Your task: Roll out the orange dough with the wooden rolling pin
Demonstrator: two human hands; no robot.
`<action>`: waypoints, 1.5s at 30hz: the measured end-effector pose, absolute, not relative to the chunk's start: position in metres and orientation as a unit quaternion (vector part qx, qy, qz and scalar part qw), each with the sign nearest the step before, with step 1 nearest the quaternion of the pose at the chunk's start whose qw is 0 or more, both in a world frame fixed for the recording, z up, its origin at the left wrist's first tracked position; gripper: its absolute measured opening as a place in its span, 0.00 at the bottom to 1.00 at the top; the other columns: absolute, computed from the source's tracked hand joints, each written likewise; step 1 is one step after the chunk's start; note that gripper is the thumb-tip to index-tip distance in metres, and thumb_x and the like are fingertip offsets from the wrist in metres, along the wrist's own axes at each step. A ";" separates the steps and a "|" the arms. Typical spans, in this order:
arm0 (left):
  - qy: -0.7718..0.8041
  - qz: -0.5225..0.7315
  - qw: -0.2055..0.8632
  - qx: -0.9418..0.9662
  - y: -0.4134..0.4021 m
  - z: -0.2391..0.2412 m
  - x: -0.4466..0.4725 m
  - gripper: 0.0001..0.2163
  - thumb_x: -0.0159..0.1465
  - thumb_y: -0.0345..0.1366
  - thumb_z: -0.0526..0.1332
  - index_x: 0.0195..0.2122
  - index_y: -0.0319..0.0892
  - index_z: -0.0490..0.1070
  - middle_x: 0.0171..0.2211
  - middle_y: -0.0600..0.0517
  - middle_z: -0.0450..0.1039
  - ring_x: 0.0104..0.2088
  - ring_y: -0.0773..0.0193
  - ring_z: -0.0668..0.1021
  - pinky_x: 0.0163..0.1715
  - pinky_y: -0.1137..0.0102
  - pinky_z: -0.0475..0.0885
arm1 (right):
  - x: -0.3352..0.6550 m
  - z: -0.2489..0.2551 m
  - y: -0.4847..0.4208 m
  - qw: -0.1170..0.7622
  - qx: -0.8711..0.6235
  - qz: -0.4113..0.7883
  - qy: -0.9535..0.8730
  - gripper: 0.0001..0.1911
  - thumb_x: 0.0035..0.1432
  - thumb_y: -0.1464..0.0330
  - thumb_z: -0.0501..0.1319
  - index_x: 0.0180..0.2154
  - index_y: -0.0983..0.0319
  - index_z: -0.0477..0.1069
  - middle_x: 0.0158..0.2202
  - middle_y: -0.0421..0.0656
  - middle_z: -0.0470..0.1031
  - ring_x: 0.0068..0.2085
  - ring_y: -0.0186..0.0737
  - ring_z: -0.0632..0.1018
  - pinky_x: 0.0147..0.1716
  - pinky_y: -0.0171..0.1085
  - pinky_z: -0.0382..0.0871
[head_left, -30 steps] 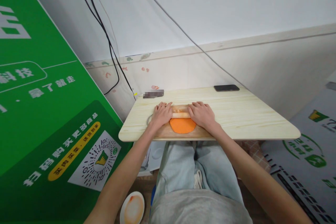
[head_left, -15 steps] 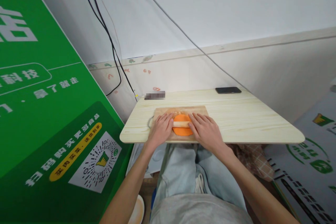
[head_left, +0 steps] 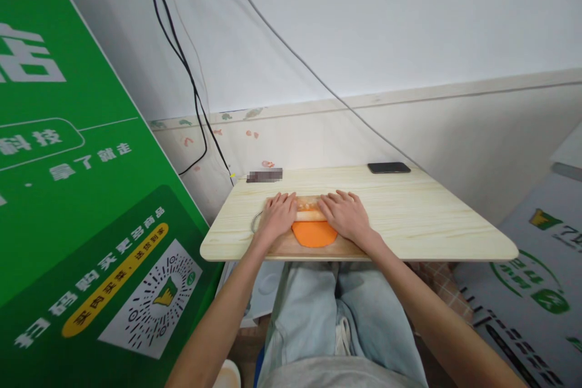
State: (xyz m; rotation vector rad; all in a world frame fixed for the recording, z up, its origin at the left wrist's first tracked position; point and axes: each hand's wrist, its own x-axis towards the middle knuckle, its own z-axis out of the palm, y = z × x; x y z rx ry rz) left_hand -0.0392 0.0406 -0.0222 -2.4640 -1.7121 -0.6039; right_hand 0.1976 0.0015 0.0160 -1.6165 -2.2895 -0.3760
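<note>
Both hands lie on a pale wooden rolling pin [head_left: 310, 216], which crosses the board from side to side. My left hand [head_left: 278, 216] rests flat over its left end, fingers stretched forward. Over the right end my right hand [head_left: 345, 213] lies palm down, its fingers extended and slightly spread. The pin's ends are hidden beneath the hands. On the near side of the pin shows a flat, rounded sheet of orange dough [head_left: 314, 234]. Under it is a wooden board [head_left: 282, 247] with orange and whitish smears beyond the pin.
The board sits at the front edge of a light wood table [head_left: 441, 224]. A metal loop [head_left: 255, 222] sticks out at the board's left. At the back are a black phone [head_left: 388, 168] and a blurred-out dark item [head_left: 265, 176]. A green printed panel [head_left: 104, 176] stands left.
My two hands have pushed the rolling pin away from me, from the dough's middle to its far edge. More of the near dough shows. The camera view has tilted up slightly.
</note>
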 end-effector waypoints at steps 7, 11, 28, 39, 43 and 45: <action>-0.588 -0.161 -0.001 -0.792 0.064 -0.014 -0.037 0.26 0.77 0.33 0.48 0.72 0.41 0.71 0.71 0.38 0.74 0.72 0.46 0.74 0.74 0.40 0.62 | 0.194 0.029 0.026 0.108 -0.612 -0.107 -0.776 0.24 0.83 0.59 0.49 0.65 0.59 0.77 0.64 0.52 0.82 0.64 0.53 0.78 0.60 0.49 0.67; -0.550 -0.165 0.028 -0.818 0.045 -0.021 -0.043 0.23 0.78 0.34 0.49 0.68 0.45 0.75 0.70 0.41 0.75 0.73 0.47 0.71 0.73 0.43 0.64 | 0.193 0.019 0.003 0.143 -0.601 -0.125 -0.776 0.24 0.82 0.61 0.49 0.62 0.60 0.80 0.63 0.53 0.83 0.62 0.53 0.80 0.60 0.48 0.68; -0.571 -0.380 -0.121 -0.717 0.006 -0.026 -0.052 0.19 0.81 0.46 0.55 0.63 0.48 0.80 0.61 0.48 0.84 0.63 0.52 0.83 0.68 0.55 0.75 | 0.215 -0.013 -0.026 0.260 -0.510 -0.054 -0.818 0.19 0.75 0.58 0.62 0.61 0.54 0.80 0.63 0.49 0.82 0.72 0.58 0.69 0.72 0.62 0.49; -0.537 -0.422 -0.219 -0.697 0.002 -0.027 -0.052 0.22 0.81 0.47 0.54 0.69 0.45 0.74 0.61 0.44 0.83 0.66 0.49 0.80 0.73 0.50 0.69 | 0.208 -0.021 -0.023 0.272 -0.645 -0.114 -0.706 0.15 0.79 0.65 0.56 0.60 0.59 0.76 0.52 0.52 0.81 0.56 0.54 0.74 0.59 0.52 0.58; -0.519 -0.331 -0.158 -0.772 -0.006 -0.025 -0.048 0.27 0.73 0.46 0.66 0.71 0.48 0.73 0.71 0.43 0.75 0.73 0.42 0.71 0.77 0.44 0.59 | 0.206 -0.021 -0.024 0.253 -0.660 -0.125 -0.696 0.15 0.78 0.66 0.58 0.60 0.59 0.76 0.52 0.52 0.81 0.56 0.54 0.73 0.59 0.51 0.56; -0.495 -0.319 -0.151 -0.794 -0.007 -0.024 -0.046 0.27 0.71 0.45 0.68 0.71 0.49 0.74 0.71 0.44 0.75 0.73 0.43 0.71 0.77 0.44 0.58 | 0.206 -0.021 -0.026 0.247 -0.664 -0.128 -0.694 0.15 0.78 0.66 0.58 0.60 0.60 0.76 0.52 0.53 0.81 0.56 0.54 0.73 0.59 0.51 0.56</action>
